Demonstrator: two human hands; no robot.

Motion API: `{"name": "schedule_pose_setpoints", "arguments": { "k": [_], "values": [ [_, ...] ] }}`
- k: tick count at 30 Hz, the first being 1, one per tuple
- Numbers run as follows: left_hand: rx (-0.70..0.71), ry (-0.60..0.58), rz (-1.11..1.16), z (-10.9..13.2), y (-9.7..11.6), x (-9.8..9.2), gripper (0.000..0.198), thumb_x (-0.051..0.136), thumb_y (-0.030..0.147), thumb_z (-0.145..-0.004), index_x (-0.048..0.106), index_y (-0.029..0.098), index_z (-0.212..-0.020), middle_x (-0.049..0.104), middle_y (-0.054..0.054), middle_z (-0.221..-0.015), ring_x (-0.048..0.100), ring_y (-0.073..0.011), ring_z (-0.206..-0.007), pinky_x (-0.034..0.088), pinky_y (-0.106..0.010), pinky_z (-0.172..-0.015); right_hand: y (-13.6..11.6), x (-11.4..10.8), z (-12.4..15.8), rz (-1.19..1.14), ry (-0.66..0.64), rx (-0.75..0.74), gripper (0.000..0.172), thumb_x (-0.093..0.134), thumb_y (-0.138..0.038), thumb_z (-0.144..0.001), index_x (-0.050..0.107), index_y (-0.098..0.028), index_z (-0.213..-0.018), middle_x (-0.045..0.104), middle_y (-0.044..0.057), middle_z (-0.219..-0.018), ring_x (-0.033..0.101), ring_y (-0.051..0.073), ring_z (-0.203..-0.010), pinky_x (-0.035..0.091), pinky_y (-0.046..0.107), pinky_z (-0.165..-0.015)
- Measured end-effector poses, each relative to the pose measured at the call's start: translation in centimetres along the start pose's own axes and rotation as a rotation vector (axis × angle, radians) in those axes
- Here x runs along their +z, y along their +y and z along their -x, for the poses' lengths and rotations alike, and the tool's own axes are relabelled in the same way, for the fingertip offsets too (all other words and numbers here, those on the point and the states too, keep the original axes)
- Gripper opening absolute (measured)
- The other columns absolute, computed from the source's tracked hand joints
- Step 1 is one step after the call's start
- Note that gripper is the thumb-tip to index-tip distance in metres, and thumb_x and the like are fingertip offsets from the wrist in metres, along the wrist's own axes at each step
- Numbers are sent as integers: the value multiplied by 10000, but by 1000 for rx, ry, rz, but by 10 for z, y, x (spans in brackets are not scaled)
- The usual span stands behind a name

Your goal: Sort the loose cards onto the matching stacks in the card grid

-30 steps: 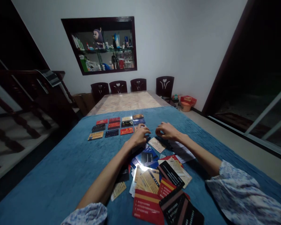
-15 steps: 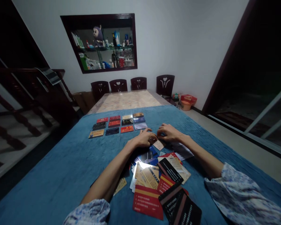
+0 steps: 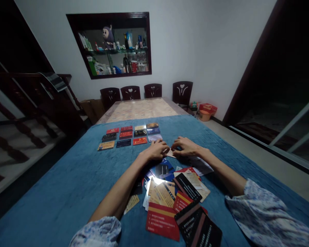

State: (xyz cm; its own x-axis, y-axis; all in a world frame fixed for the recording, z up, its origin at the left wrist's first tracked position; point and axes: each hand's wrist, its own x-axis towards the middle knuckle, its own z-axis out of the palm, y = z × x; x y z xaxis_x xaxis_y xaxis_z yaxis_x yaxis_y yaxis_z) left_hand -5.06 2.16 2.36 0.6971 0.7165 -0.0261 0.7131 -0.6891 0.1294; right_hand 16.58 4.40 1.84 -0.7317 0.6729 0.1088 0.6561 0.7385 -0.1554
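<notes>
My left hand (image 3: 156,151) and my right hand (image 3: 185,146) meet over a pale card (image 3: 170,153), fingers curled onto its edges just above the blue cloth (image 3: 67,185). Beyond them lies a neat grid of cards (image 3: 130,135) in three rows, red, dark and tan. Close to me sprawls a loose pile of cards (image 3: 175,199), with a red card (image 3: 161,221) and dark striped cards (image 3: 199,228) at its near end. A lone tan card (image 3: 130,204) pokes out under my left forearm.
The cloth covers the near part of a long marble-topped table (image 3: 141,109). Several dark chairs (image 3: 144,92) stand at its far end below a wall niche with bottles and a plush toy (image 3: 108,36). A staircase (image 3: 28,113) rises left; a red basket (image 3: 207,111) sits on the floor right.
Both hands drew together from slightly apart. The pale card that lay flat between them is now gripped by both hands and lifted at one edge. A light card now lies at the grid's right end.
</notes>
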Motion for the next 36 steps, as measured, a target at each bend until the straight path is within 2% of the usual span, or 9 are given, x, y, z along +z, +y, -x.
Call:
{"name": "schedule_pose_setpoints", "arguments": {
  "k": [5,8,11,17,22,26,30,36],
  "values": [
    [-9,35,-45,-1,-8,4,215,593,258,-899,655,204,-1098,603,-99,-1220,406,-302,-1242,355,-456,-991,0,-2,1,-6,-49,26,383,656,-519,-804,745,-231,-1040,683,104,-1070,544,284,-996,396,349,-798],
    [1,61,-60,-1,-10,5,187,577,284,-915,683,187,-1035,631,-106,-1164,438,-292,-1201,358,-435,-977,0,-2,2,2,-63,36,422,685,-530,-778,733,-232,-1074,665,113,-1097,533,295,-1003,399,362,-795],
    [12,80,-40,0,-10,5,215,536,306,-938,709,181,-964,663,-103,-1092,483,-273,-1136,369,-418,-965,1,-2,1,19,-63,23,351,682,-467,-789,745,-224,-1035,672,111,-1064,539,283,-980,398,363,-807],
    [2,107,30,3,-12,-1,249,528,301,-920,745,195,-983,697,-94,-1000,546,-256,-1073,404,-397,-963,1,-6,2,-3,-4,-58,280,588,-345,-862,768,-180,-999,721,103,-925,579,236,-890,407,335,-816],
    [3,180,117,2,-19,0,268,555,177,-836,754,189,-1017,690,-77,-984,576,-230,-1041,448,-342,-920,1,-10,5,-66,48,-78,256,557,-280,-875,779,-177,-948,750,85,-879,598,220,-852,418,312,-787],
    [20,225,178,-3,-27,5,269,523,108,-807,757,168,-923,672,-58,-859,589,-191,-911,462,-286,-840,3,-10,5,-62,112,-55,246,543,-226,-878,778,-172,-926,745,83,-847,597,208,-822,419,288,-751],
    [-2,284,180,-7,-32,8,233,514,89,-789,736,144,-833,656,-58,-827,573,-187,-873,458,-285,-825,6,-7,4,-16,178,-40,255,523,-160,-870,771,-185,-924,731,80,-840,593,204,-836,409,273,-730],
    [-57,342,203,-9,-34,11,200,514,70,-772,706,124,-776,662,-56,-825,576,-186,-835,451,-288,-788,12,-2,2,-24,249,-20,286,512,-152,-869,749,-189,-1024,725,87,-927,602,210,-902,423,276,-773]
  ]
}}
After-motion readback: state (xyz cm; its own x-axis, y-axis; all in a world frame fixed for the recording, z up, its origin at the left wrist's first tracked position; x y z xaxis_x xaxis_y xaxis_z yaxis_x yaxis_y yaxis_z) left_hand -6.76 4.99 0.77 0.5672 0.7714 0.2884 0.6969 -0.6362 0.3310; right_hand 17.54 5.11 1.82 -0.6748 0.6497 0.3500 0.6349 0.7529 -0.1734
